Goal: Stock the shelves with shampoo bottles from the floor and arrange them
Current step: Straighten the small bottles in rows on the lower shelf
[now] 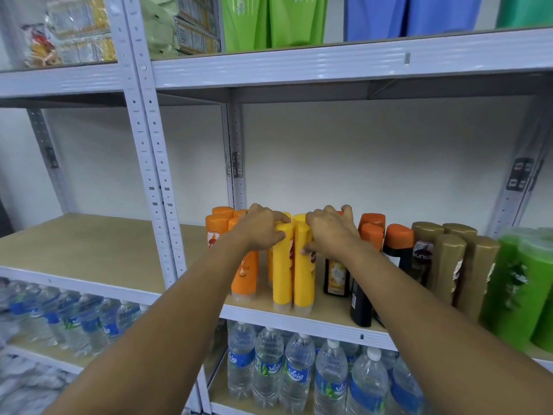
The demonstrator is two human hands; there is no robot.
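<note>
Two yellow shampoo bottles stand side by side at the front of the wooden shelf (299, 311). My left hand (261, 227) grips the top of the left yellow bottle (282, 271). My right hand (332, 232) grips the top of the right yellow bottle (303, 277), its fingers also reaching over the bottles behind. Orange bottles (217, 226) stand to the left. Further right are orange-capped black bottles (396, 250), gold bottles (449, 262) and green bottles (514, 289).
The shelf bay to the left (89, 250) is bare wood. Water bottles (296, 369) fill the shelf below. Green and blue refill pouches (269, 22) stand on the shelf above. White metal uprights (149, 163) divide the bays.
</note>
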